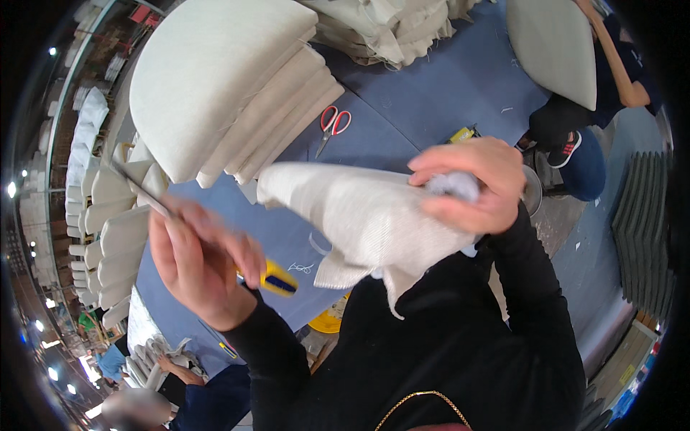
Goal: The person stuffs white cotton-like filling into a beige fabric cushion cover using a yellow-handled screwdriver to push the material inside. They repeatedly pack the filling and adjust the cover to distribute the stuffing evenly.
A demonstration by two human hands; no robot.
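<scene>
My left hand (201,255), blurred by motion, is closed round a tool with a thin metal shaft (140,188). A yellow handle with a dark end (277,279) sticks out on the other side of that hand, apparently part of the same tool. My right hand (478,183) grips a beige ribbed fabric cover (352,208), its loose corners hanging in front of my body. Between the right thumb and fingers shows a tuft of whitish stuffing (454,185). The two hands are apart, with the cover's far end between them.
Red-handled scissors (332,129) lie on the blue-grey table (431,100). Stacked beige padded panels (223,79) stand at the far left, crumpled fabric (381,29) behind. A yellow object (461,134) sits beyond my right hand. Co-workers are at far right and lower left.
</scene>
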